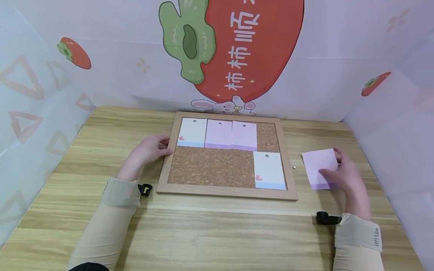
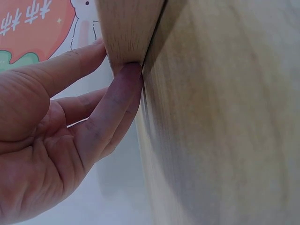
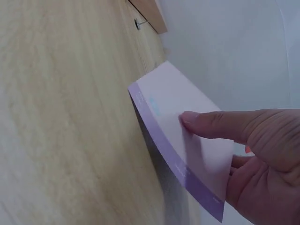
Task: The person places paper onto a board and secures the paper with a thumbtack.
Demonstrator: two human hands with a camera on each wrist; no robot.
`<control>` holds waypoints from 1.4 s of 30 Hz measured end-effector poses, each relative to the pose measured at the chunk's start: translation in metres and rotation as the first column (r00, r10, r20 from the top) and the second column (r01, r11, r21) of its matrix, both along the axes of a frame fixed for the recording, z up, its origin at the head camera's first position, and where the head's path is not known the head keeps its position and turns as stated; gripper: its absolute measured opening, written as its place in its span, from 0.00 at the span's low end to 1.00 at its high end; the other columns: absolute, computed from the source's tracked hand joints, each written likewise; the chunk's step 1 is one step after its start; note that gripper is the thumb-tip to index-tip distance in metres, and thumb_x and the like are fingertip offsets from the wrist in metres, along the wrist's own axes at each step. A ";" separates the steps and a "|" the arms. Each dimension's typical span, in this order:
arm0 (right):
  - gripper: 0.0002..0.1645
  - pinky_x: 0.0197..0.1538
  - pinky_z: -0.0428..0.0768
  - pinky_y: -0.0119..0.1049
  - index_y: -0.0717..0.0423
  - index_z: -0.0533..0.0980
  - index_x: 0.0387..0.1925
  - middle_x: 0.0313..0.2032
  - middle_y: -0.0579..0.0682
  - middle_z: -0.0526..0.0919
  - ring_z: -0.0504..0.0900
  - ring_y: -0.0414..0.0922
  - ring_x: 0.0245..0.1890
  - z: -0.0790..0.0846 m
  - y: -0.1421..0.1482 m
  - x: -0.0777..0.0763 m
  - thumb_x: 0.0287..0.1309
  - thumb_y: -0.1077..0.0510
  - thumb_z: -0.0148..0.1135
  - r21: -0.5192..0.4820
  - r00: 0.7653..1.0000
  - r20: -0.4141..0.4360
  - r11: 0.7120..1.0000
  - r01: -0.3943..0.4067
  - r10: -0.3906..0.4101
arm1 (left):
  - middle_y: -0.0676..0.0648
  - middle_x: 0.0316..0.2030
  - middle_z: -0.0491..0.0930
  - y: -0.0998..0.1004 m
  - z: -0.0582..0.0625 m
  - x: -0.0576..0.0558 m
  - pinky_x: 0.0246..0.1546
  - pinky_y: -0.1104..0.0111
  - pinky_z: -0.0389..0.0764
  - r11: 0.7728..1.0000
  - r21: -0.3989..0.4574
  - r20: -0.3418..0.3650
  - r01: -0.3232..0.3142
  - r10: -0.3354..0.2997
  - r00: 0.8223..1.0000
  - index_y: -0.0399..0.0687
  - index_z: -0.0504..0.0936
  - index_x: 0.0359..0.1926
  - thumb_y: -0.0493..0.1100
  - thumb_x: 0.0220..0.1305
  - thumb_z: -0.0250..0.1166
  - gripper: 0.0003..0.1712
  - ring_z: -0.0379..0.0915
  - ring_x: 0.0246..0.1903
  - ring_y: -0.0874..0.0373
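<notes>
A wood-framed cork board (image 1: 210, 165) lies on the table with several note cards on it, each with a pushpin at its top. My left hand (image 1: 149, 150) is at the board's left side; in the left wrist view its fingertips touch the wooden frame (image 2: 129, 33). To the right of the board, my right hand (image 1: 346, 173) pinches a pink note card (image 1: 318, 165) with a purple bottom strip. The right wrist view shows the thumb (image 3: 206, 123) across the card's face, the other fingers partly hidden behind it, and the card (image 3: 187, 93) bowed and tilted over the table.
A loose pushpin (image 1: 294, 167) lies between the board and the pink card. White note cards (image 1: 270, 169) sit at the board's lower right and upper left, with pink ones (image 1: 218, 133) along the top. A printed backdrop (image 1: 118, 75) rises behind the table.
</notes>
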State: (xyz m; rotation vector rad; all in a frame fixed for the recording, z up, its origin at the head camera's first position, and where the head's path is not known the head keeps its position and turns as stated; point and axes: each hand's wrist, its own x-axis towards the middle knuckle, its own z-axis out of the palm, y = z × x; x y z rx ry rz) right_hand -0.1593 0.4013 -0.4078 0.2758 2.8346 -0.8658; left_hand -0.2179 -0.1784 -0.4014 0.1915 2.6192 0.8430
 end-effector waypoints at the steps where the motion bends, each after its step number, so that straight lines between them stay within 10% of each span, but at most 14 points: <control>1: 0.59 0.56 0.71 0.65 0.65 0.39 0.78 0.65 0.82 0.62 0.69 0.75 0.60 0.000 0.001 0.000 0.59 0.57 0.67 -0.003 1.000 -0.004 1.000 0.011 -0.011 | 0.31 0.63 0.74 0.000 0.000 0.000 0.65 0.47 0.71 1.000 -0.001 0.000 0.000 0.000 1.000 0.32 0.63 0.71 0.44 0.72 0.60 0.34 0.71 0.63 0.37; 9: 0.38 0.42 0.73 0.42 0.68 0.57 0.73 0.56 0.76 0.74 0.76 0.63 0.49 0.000 0.004 0.001 0.67 0.57 0.57 0.061 0.994 -0.100 0.997 0.037 -0.031 | 0.30 0.63 0.74 -0.001 -0.001 0.000 0.65 0.47 0.72 1.000 0.003 0.004 -0.001 0.001 1.000 0.31 0.63 0.71 0.44 0.72 0.60 0.34 0.71 0.63 0.37; 18: 0.36 0.37 0.69 0.23 0.64 0.62 0.71 0.59 0.70 0.78 0.72 0.29 0.42 0.007 0.009 0.007 0.70 0.50 0.55 -0.005 0.990 -0.109 0.996 0.089 -0.089 | 0.30 0.63 0.74 -0.002 -0.002 -0.001 0.65 0.47 0.72 1.000 0.004 0.000 0.003 -0.003 1.000 0.30 0.62 0.71 0.44 0.72 0.60 0.34 0.72 0.63 0.37; 21: 0.37 0.36 0.71 0.15 0.64 0.62 0.71 0.46 0.46 0.88 0.66 0.15 0.37 0.012 0.011 0.008 0.69 0.49 0.58 -0.111 0.983 -0.128 0.987 0.117 -0.131 | 0.30 0.63 0.74 -0.001 -0.002 -0.001 0.65 0.47 0.72 1.000 -0.002 0.002 0.003 -0.003 1.000 0.31 0.62 0.71 0.44 0.72 0.60 0.34 0.72 0.63 0.37; 26: 0.17 0.35 0.73 0.12 0.44 0.71 0.55 0.29 0.12 0.74 0.72 0.13 0.34 0.020 0.008 0.010 0.66 0.55 0.63 -0.277 0.968 -0.162 0.950 0.143 -0.193 | 0.30 0.64 0.73 0.000 -0.001 -0.001 0.65 0.47 0.72 1.000 -0.008 0.009 -0.002 0.002 1.000 0.31 0.62 0.72 0.44 0.72 0.60 0.35 0.71 0.63 0.37; 31: 0.17 0.35 0.74 0.12 0.31 0.69 0.43 0.28 0.15 0.77 0.75 0.16 0.32 0.029 0.003 0.011 0.64 0.56 0.65 -0.333 0.964 -0.163 0.931 0.148 -0.211 | 0.30 0.64 0.72 0.000 -0.002 -0.001 0.64 0.48 0.73 1.000 -0.013 0.009 -0.002 0.002 1.000 0.30 0.61 0.72 0.43 0.72 0.60 0.35 0.71 0.63 0.37; 42: 0.15 0.34 0.81 0.18 0.47 0.74 0.42 0.28 0.27 0.84 0.83 0.24 0.30 0.039 -0.043 0.006 0.59 0.66 0.68 -0.504 0.963 -0.248 0.863 -0.032 -0.109 | 0.30 0.63 0.74 0.001 -0.002 -0.001 0.63 0.47 0.73 0.999 -0.038 -0.015 0.007 -0.008 1.000 0.31 0.63 0.71 0.44 0.72 0.60 0.33 0.73 0.62 0.37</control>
